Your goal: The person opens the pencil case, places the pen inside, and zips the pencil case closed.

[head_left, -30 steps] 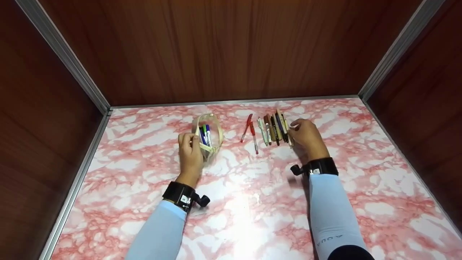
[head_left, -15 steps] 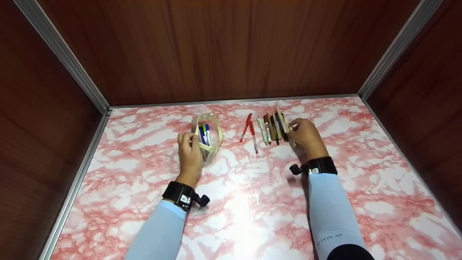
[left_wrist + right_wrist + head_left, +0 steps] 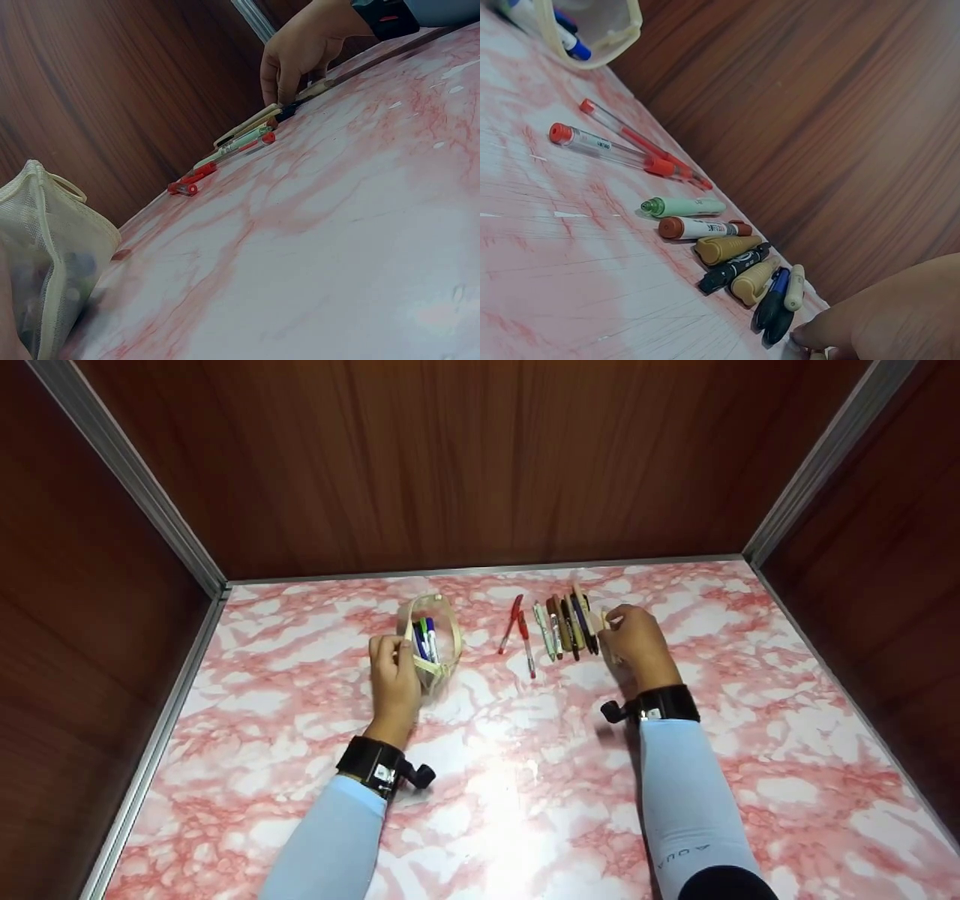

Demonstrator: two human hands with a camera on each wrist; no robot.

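A cream mesh pencil pouch (image 3: 454,626) stands with its mouth spread, several blue, green and white pens (image 3: 426,639) inside. My left hand (image 3: 395,671) grips its near left rim. My right hand (image 3: 636,637) is low at the right end of a row of pens, pinching a cream-coloured pen (image 3: 605,619) mostly hidden by the fingers. Beside it lie dark and blue pens (image 3: 772,307), a tan marker (image 3: 731,247), a brown-capped marker (image 3: 705,228) and a light green pen (image 3: 686,206). Two red pens (image 3: 527,645) lie between row and pouch.
The pens lie on a pink-and-white marbled tabletop (image 3: 480,750). Dark wood panels (image 3: 480,472) rise at the back and both sides, with a grey metal strip (image 3: 337,577) along the back edge.
The cream pen in my right hand has come away rightward from the row, leaving a small gap. My left hand and the pouch hold their place.
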